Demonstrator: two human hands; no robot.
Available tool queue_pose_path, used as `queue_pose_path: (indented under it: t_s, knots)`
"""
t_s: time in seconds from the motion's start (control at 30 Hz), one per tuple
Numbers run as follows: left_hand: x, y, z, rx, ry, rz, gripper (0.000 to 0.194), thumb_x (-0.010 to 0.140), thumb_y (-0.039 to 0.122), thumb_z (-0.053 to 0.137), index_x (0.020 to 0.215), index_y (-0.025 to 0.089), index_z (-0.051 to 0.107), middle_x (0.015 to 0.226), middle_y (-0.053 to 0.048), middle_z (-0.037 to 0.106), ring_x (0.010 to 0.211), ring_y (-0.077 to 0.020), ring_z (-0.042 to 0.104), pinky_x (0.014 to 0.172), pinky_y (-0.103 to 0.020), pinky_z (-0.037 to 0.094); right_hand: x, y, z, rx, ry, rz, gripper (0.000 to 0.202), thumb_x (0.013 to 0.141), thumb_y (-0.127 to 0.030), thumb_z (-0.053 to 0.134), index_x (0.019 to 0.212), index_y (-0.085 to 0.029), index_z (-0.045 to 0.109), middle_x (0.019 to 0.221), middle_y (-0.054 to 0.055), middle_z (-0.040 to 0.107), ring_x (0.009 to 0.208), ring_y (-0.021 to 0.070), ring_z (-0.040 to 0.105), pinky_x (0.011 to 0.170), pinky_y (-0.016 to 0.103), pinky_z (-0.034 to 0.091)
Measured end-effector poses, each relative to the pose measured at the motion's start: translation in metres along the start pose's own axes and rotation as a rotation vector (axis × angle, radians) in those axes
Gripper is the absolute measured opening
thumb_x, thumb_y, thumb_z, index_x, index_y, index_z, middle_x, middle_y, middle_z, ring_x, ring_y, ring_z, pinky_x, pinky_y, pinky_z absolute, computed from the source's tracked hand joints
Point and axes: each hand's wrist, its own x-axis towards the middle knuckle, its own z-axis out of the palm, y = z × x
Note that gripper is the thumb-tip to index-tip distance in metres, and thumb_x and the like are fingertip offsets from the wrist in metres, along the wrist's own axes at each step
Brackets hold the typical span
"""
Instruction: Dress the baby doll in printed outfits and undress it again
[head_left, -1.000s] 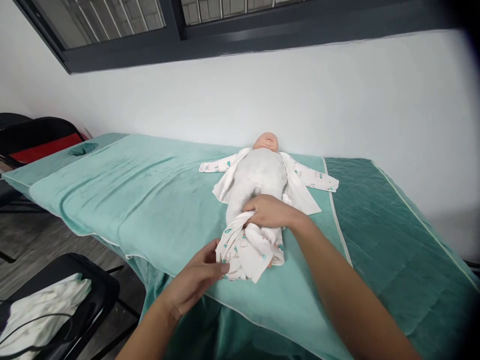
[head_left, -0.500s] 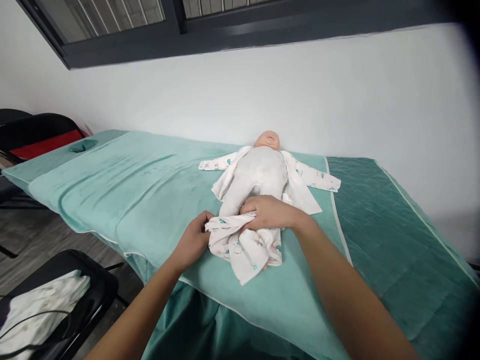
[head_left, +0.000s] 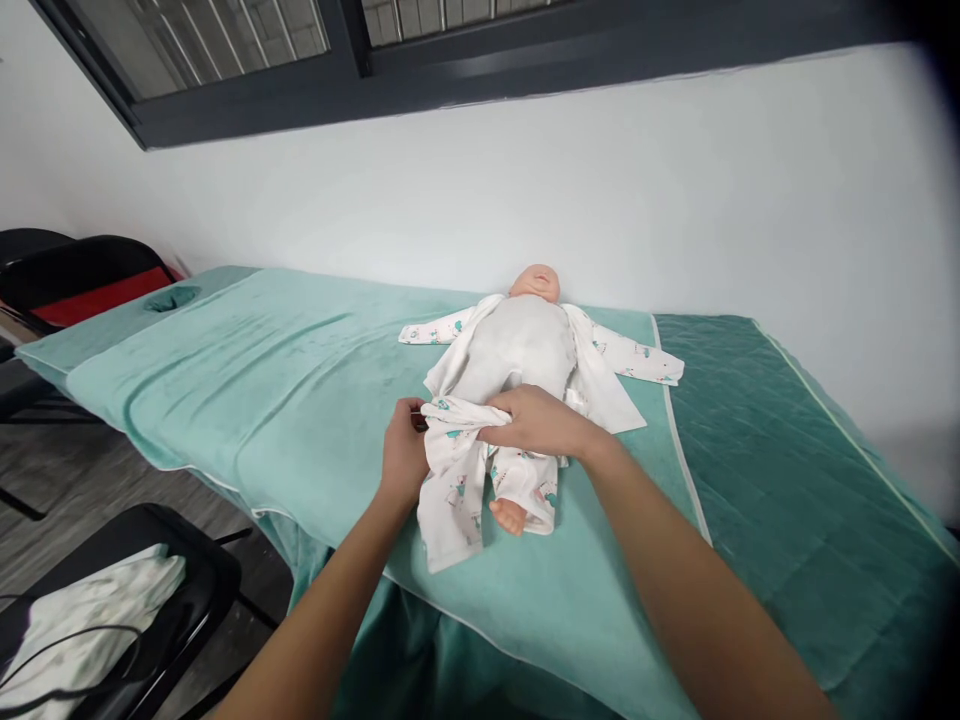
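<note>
On the green-covered bed lies a baby doll (head_left: 517,345) on its back, its head toward the wall. An open white printed baby shirt (head_left: 630,355) is on its arms. White printed baby pants (head_left: 454,500) are bunched around its lower legs, and one bare foot (head_left: 508,516) shows beside a pant leg. My left hand (head_left: 405,450) is closed on the left edge of the pants' waistband. My right hand (head_left: 536,420) grips the waistband near the middle, between the doll's legs. The fingertips of both hands are partly hidden by cloth.
The bed has a light green cover (head_left: 262,380) and a darker green quilted sheet (head_left: 802,450) at the right. A black chair (head_left: 202,570) holding white cloth (head_left: 97,610) and a cable stands at the lower left. Behind the bed are a wall and window.
Both hands have drawn the waistband slightly up the doll's legs. The loose pant leg now hangs straighter on the left, and a foot has come into sight.
</note>
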Motion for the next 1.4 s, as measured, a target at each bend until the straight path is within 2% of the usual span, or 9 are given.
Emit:
queue_pose_path:
  t_s: [0.1, 0.3, 0.63, 0.8, 0.97, 1.07, 1.17, 1.27, 1.4]
  knots:
    - [-0.026, -0.003, -0.012, -0.065, -0.006, -0.074, 0.027, 0.078, 0.039, 0.067, 0.094, 0.023, 0.052, 0.08, 0.003, 0.059, 0.072, -0.0148, 0.052, 0.064, -0.025, 0.039, 0.001, 0.003, 0.002, 0.083, 0.044, 0.012, 0.026, 0.084, -0.042, 0.057, 0.079, -0.019, 0.068, 0.074, -0.001, 0.064, 0.07, 0.016, 0.055, 0.061, 0.025, 0.033]
    - [-0.058, -0.002, -0.024, -0.071, -0.321, -0.112, 0.036, 0.089, 0.056, 0.052, 0.081, 0.021, 0.052, 0.07, 0.004, 0.05, 0.065, -0.0133, 0.043, 0.06, -0.025, 0.035, 0.002, 0.005, 0.003, 0.156, 0.056, 0.017, 0.028, 0.085, -0.044, 0.056, 0.079, -0.018, 0.067, 0.076, -0.002, 0.064, 0.071, 0.0153, 0.055, 0.063, 0.025, 0.036]
    - [0.004, -0.008, -0.005, 0.438, -0.016, 0.175, 0.028, 0.095, 0.048, 0.041, 0.09, 0.022, 0.049, 0.076, 0.0, 0.06, 0.069, -0.0176, 0.055, 0.062, -0.027, 0.036, 0.002, 0.003, 0.004, 0.078, 0.222, 0.034, 0.022, 0.082, -0.033, 0.056, 0.064, -0.02, 0.053, 0.061, -0.005, 0.052, 0.061, 0.012, 0.049, 0.056, 0.025, 0.031]
    - [0.002, -0.013, 0.002, 0.682, 0.015, 0.186, 0.019, 0.096, 0.039, 0.04, 0.095, 0.022, 0.049, 0.08, -0.002, 0.06, 0.064, -0.0179, 0.053, 0.057, -0.028, 0.031, 0.007, 0.004, 0.008, 0.078, 0.349, 0.069, 0.018, 0.078, -0.025, 0.053, 0.062, -0.021, 0.046, 0.06, -0.006, 0.047, 0.06, 0.0113, 0.045, 0.056, 0.026, 0.028]
    - [-0.004, -0.013, 0.002, 0.718, 0.007, 0.18, 0.021, 0.097, 0.039, 0.037, 0.094, 0.023, 0.05, 0.08, -0.003, 0.061, 0.066, -0.0187, 0.055, 0.057, -0.028, 0.029, 0.011, 0.004, 0.015, 0.054, 0.453, 0.102, 0.025, 0.079, -0.025, 0.054, 0.061, -0.021, 0.038, 0.058, -0.006, 0.041, 0.058, 0.0112, 0.039, 0.055, 0.027, 0.025]
    - [-0.001, -0.013, -0.001, 0.625, -0.038, 0.187, 0.022, 0.096, 0.04, 0.041, 0.094, 0.023, 0.055, 0.081, -0.003, 0.063, 0.069, -0.0193, 0.056, 0.06, -0.028, 0.032, 0.011, 0.002, 0.015, 0.069, 0.482, 0.131, 0.023, 0.08, -0.023, 0.054, 0.062, -0.021, 0.04, 0.059, -0.006, 0.042, 0.06, 0.0115, 0.039, 0.056, 0.027, 0.026]
    - [0.007, -0.013, -0.006, 0.278, -0.089, 0.144, 0.021, 0.09, 0.04, 0.052, 0.096, 0.022, 0.061, 0.085, -0.003, 0.067, 0.075, -0.0185, 0.059, 0.065, -0.028, 0.04, 0.008, 0.0, 0.009, 0.124, 0.369, 0.089, 0.016, 0.084, -0.027, 0.057, 0.07, -0.021, 0.052, 0.068, -0.005, 0.052, 0.066, 0.0123, 0.047, 0.06, 0.026, 0.031]
    - [0.022, -0.01, -0.01, -0.112, -0.029, 0.051, 0.024, 0.086, 0.04, 0.059, 0.099, 0.021, 0.066, 0.088, -0.003, 0.068, 0.078, -0.0167, 0.059, 0.068, -0.026, 0.044, 0.003, -0.001, -0.002, 0.23, 0.242, 0.026, 0.022, 0.084, -0.042, 0.065, 0.084, -0.021, 0.061, 0.081, -0.003, 0.06, 0.075, 0.0139, 0.052, 0.065, 0.026, 0.036]
    - [0.046, -0.003, -0.001, -0.324, -0.011, 0.005, 0.029, 0.08, 0.041, 0.068, 0.101, 0.02, 0.071, 0.089, -0.003, 0.068, 0.08, -0.0152, 0.058, 0.069, -0.025, 0.044, -0.003, 0.0, -0.011, 0.372, 0.229, 0.035, 0.032, 0.094, -0.049, 0.053, 0.088, -0.02, 0.066, 0.087, 0.0, 0.063, 0.082, 0.0154, 0.055, 0.072, 0.028, 0.04]
